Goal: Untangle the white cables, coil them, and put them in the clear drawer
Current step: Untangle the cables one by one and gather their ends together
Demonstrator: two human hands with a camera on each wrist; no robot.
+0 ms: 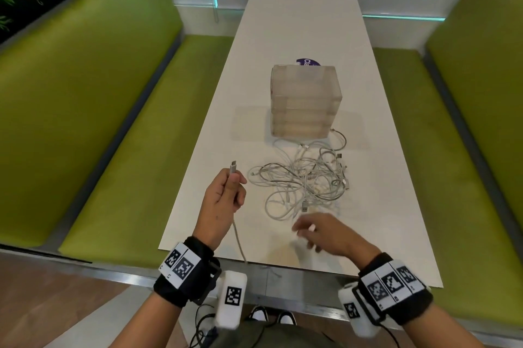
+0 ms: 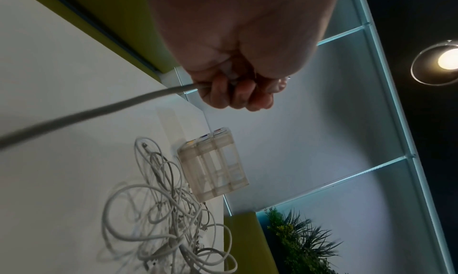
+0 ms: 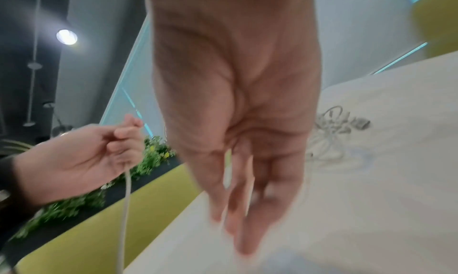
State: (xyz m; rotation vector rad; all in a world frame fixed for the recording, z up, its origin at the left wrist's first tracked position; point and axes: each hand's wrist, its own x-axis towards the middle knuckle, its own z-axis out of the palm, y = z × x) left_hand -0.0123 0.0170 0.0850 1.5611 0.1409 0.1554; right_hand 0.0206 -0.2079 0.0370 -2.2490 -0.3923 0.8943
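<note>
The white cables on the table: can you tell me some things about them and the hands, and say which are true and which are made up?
1. The left hand grips one white cable near its plug. True.
2. The tangled pile of white cables lies inside the clear plastic drawer box. False: the pile lies on the white table, in front of the box.
3. The held cable hangs down past the table's near edge. True.
4. The benches beside the table are red. False: the padded benches are green.
5. The right hand rests on the drawer box. False: it is near the table's front edge, blurred.
</note>
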